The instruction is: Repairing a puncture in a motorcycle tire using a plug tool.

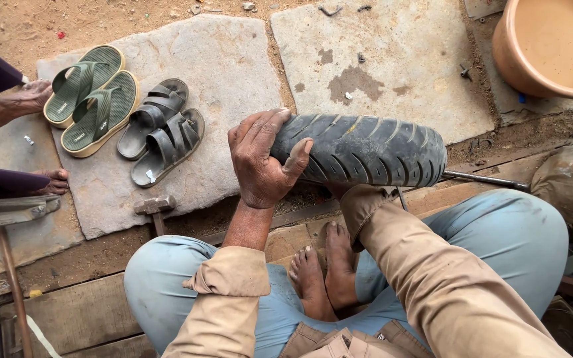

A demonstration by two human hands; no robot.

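A black treaded tyre (373, 149) stands on edge in front of my crossed bare feet (326, 268). My left hand (260, 159) grips its left end, fingers over the top and thumb on the tread. My right hand is hidden behind the tyre; only the tan sleeve (426, 265) reaching under its lower edge shows. A thin metal rod (485, 179) sticks out from behind the tyre's right end.
A hammer (155, 207) lies on the stone slab (227, 73) to my left. Beside it are green flip-flops (91, 99) and grey sandals (160, 129). Another person's feet (31, 99) are at far left. An orange tub (552, 43) stands top right.
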